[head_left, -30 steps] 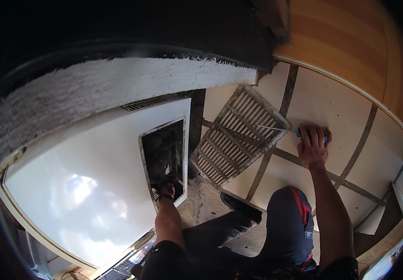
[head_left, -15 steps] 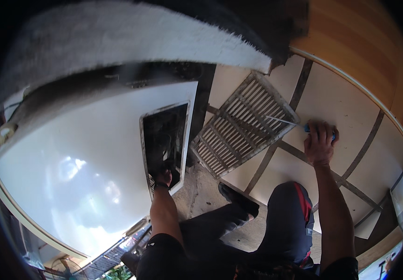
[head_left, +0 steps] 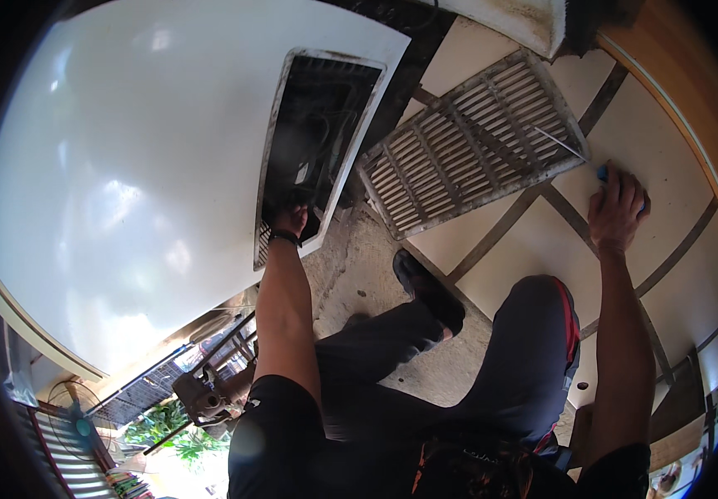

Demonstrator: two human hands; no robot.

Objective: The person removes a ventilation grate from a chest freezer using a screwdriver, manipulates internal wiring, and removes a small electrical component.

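Note:
My left hand [head_left: 292, 219] reaches into the lower end of a dark rectangular opening [head_left: 313, 125] in a large white panel [head_left: 168, 108]. Its fingertips are lost in shadow, so their pose is unclear. Thin tubes or wires show dimly inside the opening. On the right, my right hand [head_left: 614, 212] is closed around the blue handle of a screwdriver [head_left: 574, 151], low over the tiled floor. The thin shaft points left, across a corner of a dirty slatted grille [head_left: 471, 141]. That grille lies between my two hands, apart from the panel.
Pale tiles [head_left: 492, 249] with dark joints cover the floor on the right, meeting rough concrete [head_left: 346, 266]. An orange-brown wooden surface [head_left: 708, 83] borders the far right. A dusty, motor-like metal part [head_left: 207, 395] and a fan [head_left: 83, 426] stand at lower left.
My view has shifted, so the panel and grille sit higher in the picture. My left hand stays at the opening, and my right hand still holds the screwdriver by the grille.

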